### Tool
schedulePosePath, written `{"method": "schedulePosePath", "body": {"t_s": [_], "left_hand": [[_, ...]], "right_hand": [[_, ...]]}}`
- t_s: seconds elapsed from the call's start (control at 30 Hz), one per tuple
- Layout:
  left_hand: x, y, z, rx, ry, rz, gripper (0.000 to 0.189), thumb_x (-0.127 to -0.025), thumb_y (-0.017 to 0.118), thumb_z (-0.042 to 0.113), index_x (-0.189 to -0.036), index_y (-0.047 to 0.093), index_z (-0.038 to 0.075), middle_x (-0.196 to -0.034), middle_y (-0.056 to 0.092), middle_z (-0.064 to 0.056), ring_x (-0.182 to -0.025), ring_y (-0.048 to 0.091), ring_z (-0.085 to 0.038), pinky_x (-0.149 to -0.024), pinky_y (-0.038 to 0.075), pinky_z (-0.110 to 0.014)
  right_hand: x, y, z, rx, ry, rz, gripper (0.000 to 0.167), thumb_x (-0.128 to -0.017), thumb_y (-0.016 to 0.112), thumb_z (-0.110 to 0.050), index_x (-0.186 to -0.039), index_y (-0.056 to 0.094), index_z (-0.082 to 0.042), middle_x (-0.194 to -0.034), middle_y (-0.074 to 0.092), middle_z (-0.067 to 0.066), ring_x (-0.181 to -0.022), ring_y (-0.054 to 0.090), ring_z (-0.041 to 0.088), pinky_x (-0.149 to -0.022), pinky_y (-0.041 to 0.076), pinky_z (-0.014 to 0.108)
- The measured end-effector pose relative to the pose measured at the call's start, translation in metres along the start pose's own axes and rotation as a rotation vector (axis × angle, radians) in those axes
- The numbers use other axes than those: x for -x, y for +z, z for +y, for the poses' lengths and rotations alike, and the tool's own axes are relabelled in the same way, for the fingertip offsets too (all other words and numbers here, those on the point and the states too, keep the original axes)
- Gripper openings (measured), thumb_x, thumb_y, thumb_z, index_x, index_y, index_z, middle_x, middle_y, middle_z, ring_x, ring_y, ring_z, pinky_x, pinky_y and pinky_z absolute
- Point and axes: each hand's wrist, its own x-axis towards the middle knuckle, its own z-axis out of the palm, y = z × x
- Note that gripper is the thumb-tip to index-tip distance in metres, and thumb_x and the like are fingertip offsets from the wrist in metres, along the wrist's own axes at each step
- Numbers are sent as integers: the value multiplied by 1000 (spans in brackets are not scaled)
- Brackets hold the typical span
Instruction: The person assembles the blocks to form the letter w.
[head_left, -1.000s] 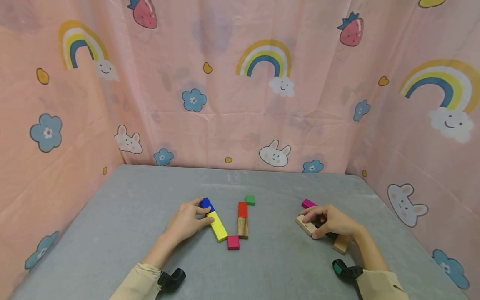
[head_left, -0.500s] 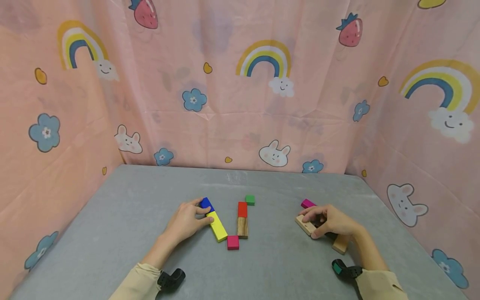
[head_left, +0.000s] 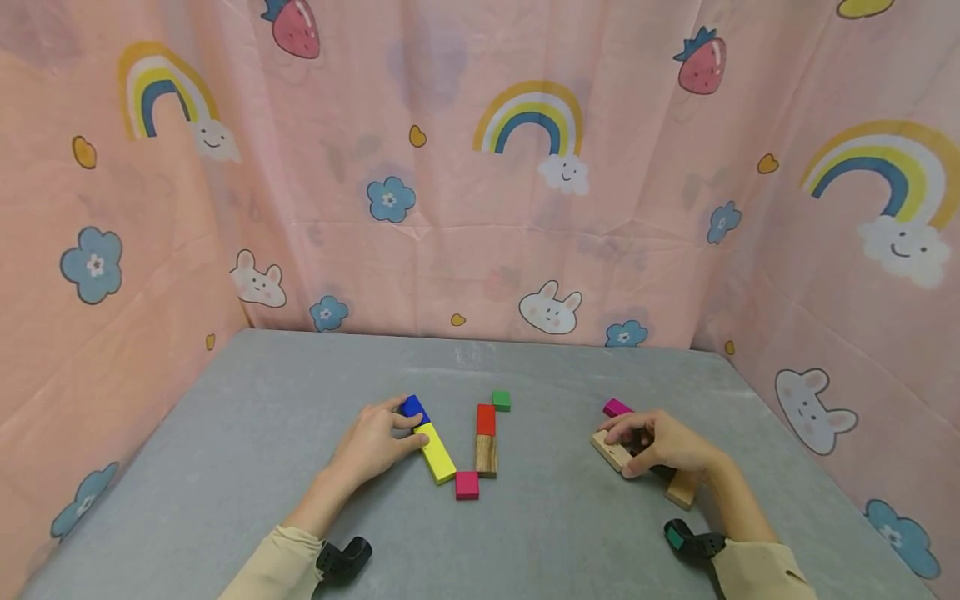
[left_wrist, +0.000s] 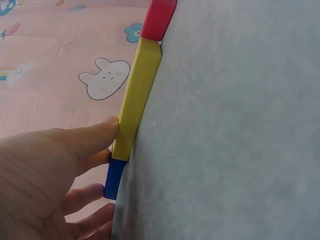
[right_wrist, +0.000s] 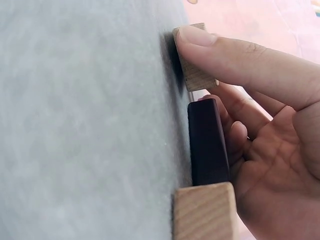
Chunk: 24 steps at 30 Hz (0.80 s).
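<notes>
In the head view my left hand (head_left: 375, 442) lies along the left side of a slanted row of a blue block (head_left: 415, 409) and a longer yellow block (head_left: 435, 454). Its thumb touches the yellow block, while other fingertips rest at the blue one, as the left wrist view shows. My right hand (head_left: 663, 442) pinches a light wooden block (head_left: 610, 451) between thumb and fingers. Under that palm sits a dark block (right_wrist: 207, 142), mostly hidden from the head camera. Another wooden block (head_left: 681, 490) meets its near end.
A crimson block (head_left: 467, 485) lies at the yellow block's near end. Beyond it run a striped brown block (head_left: 486, 457), a red block (head_left: 486, 419) and a green block (head_left: 501, 401). A magenta block (head_left: 617, 407) lies past my right fingers. Patterned pink cloth (head_left: 480, 250) encloses the grey table (head_left: 300, 375).
</notes>
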Motion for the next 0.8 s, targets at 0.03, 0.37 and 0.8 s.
{"method": "schedulePosePath", "body": {"t_s": [0.03, 0.37, 0.8], "left_hand": [[0, 0, 0, 1, 0, 2, 41, -86, 77, 36, -119, 73, 12, -144, 50, -10, -131, 42, -42, -99, 39, -57], [0, 1, 1, 4, 2, 2, 41, -85, 77, 36, -118, 74, 12, -144, 50, -11, -131, 41, -43, -100, 39, -57], [0, -1, 1, 5, 1, 6, 41, -86, 77, 36, -118, 73, 11, -144, 50, -11, -131, 41, -43, -100, 39, -57]], "right_hand": [[0, 0, 0, 3, -2, 1, 34, -76, 84, -8, -108, 73, -6, -134, 58, 14, -110, 49, 33, -77, 41, 30], [0, -1, 1, -18, -17, 25, 35, -74, 85, -7, -107, 73, -4, -133, 58, 17, -90, 50, 29, -69, 41, 27], [-3, 4, -12, -4, 9, 83, 37, -72, 87, -10, -106, 73, -6, -129, 60, 14, -93, 53, 31, -74, 47, 28]]}}
